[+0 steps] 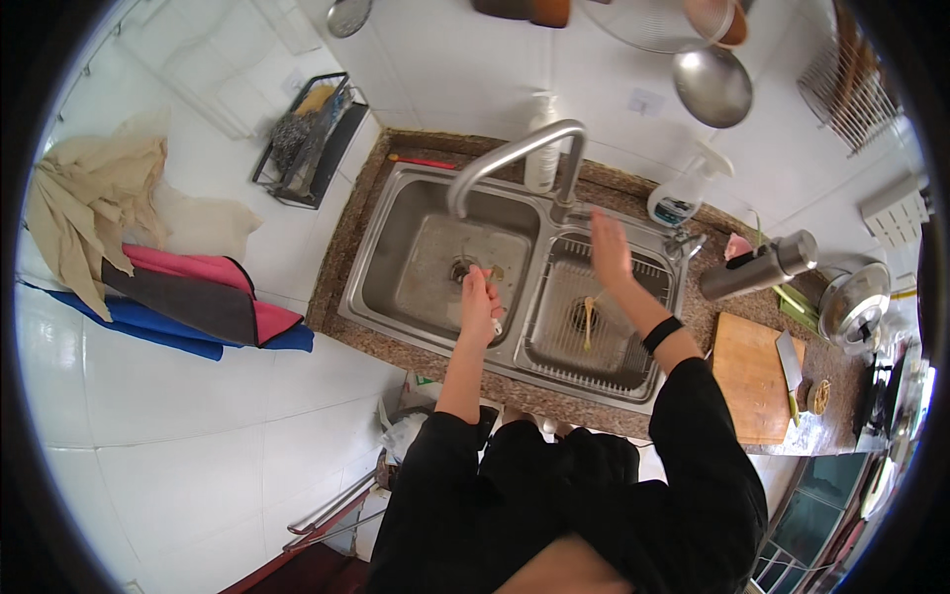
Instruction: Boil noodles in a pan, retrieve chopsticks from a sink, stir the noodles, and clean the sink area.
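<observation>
My left hand is closed over the left basin of a steel double sink. From the bottom of its fist pokes the white end of a small tool; the rest is covered by the fingers. The drain lies just beyond that hand, with small scraps beside it. My right hand, fingers straight and holding nothing, is by the base of the curved faucet. Below it, the right basin holds a wire rack and a slender pale-yellow item.
Behind the sink stand a pump bottle and a spray bottle. To the right are a steel flask, a wooden cutting board with a cleaver, and a lidded pot. Cloths hang at left near a sponge rack.
</observation>
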### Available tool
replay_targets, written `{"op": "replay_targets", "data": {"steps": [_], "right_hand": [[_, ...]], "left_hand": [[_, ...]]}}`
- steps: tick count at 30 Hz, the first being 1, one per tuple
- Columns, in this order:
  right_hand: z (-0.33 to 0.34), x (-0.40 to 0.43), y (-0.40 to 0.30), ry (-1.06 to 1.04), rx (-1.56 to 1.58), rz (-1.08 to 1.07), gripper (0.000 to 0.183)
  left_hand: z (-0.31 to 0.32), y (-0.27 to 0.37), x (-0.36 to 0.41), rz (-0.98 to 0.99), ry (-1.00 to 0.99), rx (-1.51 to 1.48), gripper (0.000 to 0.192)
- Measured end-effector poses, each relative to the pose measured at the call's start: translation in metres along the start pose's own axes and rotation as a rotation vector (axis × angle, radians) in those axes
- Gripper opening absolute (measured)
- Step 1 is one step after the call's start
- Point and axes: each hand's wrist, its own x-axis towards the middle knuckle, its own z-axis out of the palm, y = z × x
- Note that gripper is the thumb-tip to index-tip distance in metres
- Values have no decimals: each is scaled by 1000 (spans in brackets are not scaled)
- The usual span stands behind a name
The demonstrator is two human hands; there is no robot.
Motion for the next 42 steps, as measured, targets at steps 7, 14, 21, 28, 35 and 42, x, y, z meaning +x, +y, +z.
{"op": "replay_targets", "data": {"steps": [7, 14, 21, 28, 35, 42], "right_hand": [[-48, 37, -12, -528, 163, 201, 42], [-59, 79, -119, -812, 2270, 189, 32], [-55, 91, -137, -680, 1932, 350, 26], [-22, 83, -100, -801, 1763, 572, 28], [-61, 70, -101, -1012, 1900, 619, 30], [-69, 72, -130, -795, 2164, 376, 19]], "left_hand": [[-28, 27, 15, -349, -202, -379, 26], [-52, 15, 46, -640, -492, -694, 26], [-62, 15, 53, -867, -510, -977, 27], [-74, -1, 47, -904, -529, -809, 24], [-54, 15, 36, -536, -137, -173, 21], [-49, 18, 31, -350, -103, 9, 18]]}}
